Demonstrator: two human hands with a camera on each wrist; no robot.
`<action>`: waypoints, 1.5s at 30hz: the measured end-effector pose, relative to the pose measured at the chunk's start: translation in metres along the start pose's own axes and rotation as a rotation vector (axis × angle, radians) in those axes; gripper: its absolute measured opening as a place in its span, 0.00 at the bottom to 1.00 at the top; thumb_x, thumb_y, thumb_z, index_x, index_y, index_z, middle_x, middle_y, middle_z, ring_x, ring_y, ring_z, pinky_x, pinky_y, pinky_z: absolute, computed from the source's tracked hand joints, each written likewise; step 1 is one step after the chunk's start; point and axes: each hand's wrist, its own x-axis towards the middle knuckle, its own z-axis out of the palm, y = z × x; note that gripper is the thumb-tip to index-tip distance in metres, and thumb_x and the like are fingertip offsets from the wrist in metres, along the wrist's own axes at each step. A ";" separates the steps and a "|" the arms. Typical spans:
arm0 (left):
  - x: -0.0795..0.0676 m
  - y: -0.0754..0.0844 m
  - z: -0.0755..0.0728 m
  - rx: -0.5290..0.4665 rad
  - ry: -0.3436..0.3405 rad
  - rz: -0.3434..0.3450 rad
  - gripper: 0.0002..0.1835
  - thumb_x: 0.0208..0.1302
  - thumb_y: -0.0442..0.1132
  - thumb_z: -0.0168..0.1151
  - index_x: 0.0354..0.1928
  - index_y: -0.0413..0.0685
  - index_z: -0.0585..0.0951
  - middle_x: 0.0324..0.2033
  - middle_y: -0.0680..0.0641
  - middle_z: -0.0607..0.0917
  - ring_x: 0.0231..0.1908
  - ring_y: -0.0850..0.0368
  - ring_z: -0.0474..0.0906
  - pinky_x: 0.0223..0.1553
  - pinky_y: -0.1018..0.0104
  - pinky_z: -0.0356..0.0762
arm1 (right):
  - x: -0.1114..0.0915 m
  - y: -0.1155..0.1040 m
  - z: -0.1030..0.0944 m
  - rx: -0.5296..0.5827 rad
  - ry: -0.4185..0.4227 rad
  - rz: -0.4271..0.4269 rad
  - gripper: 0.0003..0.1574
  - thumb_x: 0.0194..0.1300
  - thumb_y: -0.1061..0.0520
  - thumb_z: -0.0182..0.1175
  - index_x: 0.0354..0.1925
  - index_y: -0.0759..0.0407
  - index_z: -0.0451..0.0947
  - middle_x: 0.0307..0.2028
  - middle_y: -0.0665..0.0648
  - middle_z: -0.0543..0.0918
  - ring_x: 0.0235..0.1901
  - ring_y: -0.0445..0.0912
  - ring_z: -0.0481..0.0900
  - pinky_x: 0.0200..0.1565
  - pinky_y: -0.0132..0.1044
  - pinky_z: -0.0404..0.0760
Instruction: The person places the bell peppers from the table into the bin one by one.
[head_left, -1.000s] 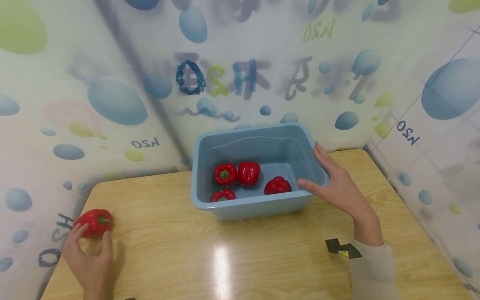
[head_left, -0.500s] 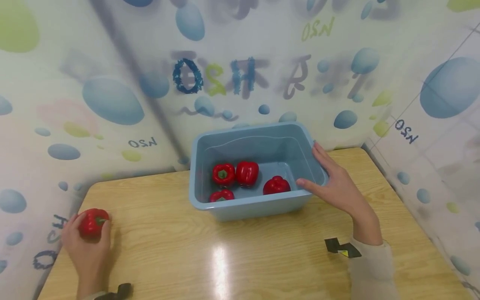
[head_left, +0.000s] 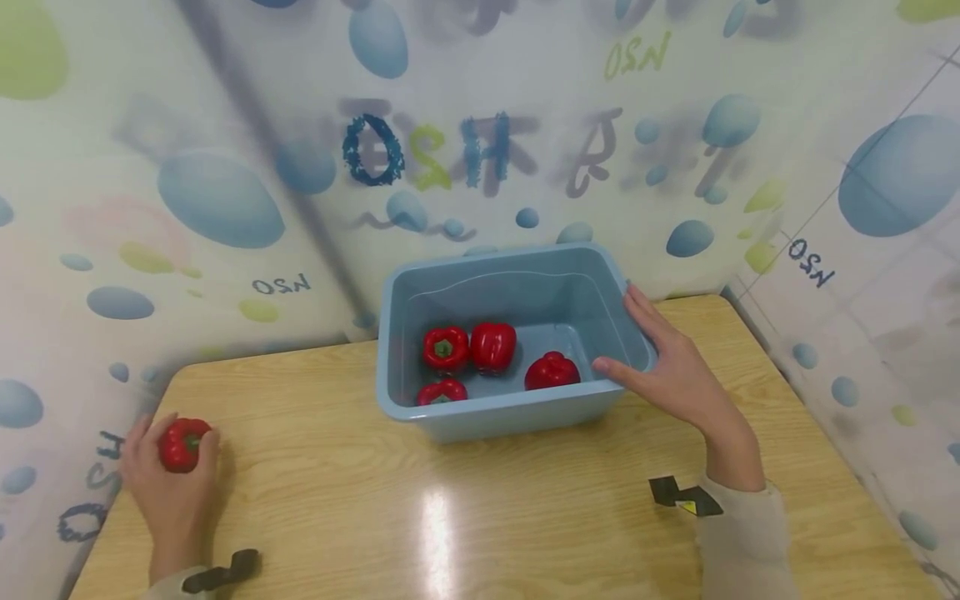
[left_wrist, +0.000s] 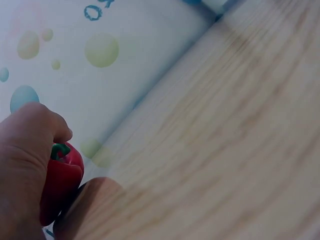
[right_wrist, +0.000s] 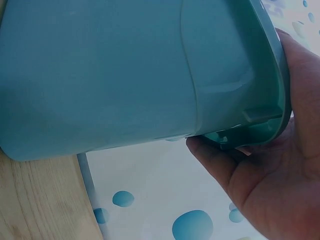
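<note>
At the left end of the table, my left hand [head_left: 167, 492] grips a red bell pepper [head_left: 180, 446], fingers around its far side and thumb on the near side. Its green stem shows between them; in the left wrist view the hand covers part of the pepper [left_wrist: 62, 185]. My right hand [head_left: 682, 383] holds the right end of a blue plastic bin [head_left: 510, 410]. From the right wrist view, fingers curl under the rim of the bin [right_wrist: 110, 75]. Several red bell peppers lie inside, one on its side [head_left: 492, 346] and another near the front wall [head_left: 552, 372].
The wooden table [head_left: 337, 500] meets a wall covering [head_left: 225, 200] printed with blue and green drops and lettering behind the bin. The same covering rises along the left and right sides. Black straps [head_left: 686, 497] sit at both wrists.
My left hand has closed around the pepper, its fingers moving further over it, and the pepper has turned slightly. The right hand stays on the bin. The head view has shifted a little.
</note>
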 end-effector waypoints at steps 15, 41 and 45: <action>-0.001 -0.001 0.001 0.091 -0.026 -0.201 0.41 0.59 0.44 0.71 0.72 0.71 0.64 0.70 0.51 0.67 0.72 0.55 0.60 0.77 0.53 0.60 | 0.000 0.001 0.001 -0.002 0.008 -0.013 0.61 0.60 0.38 0.70 0.80 0.41 0.46 0.82 0.44 0.47 0.80 0.60 0.51 0.67 0.72 0.65; -0.001 0.007 0.001 -0.042 0.069 -0.228 0.32 0.62 0.41 0.65 0.67 0.72 0.72 0.59 0.70 0.72 0.63 0.70 0.66 0.72 0.72 0.65 | 0.001 0.002 0.001 0.002 0.006 -0.012 0.61 0.61 0.39 0.69 0.80 0.42 0.45 0.82 0.45 0.46 0.80 0.60 0.50 0.68 0.73 0.64; -0.002 0.007 0.001 -0.068 0.092 -0.181 0.29 0.60 0.39 0.65 0.64 0.67 0.77 0.53 0.75 0.72 0.58 0.75 0.67 0.65 0.78 0.66 | 0.000 0.002 0.001 0.005 0.004 -0.011 0.61 0.61 0.39 0.69 0.80 0.42 0.45 0.82 0.45 0.46 0.80 0.59 0.49 0.68 0.73 0.63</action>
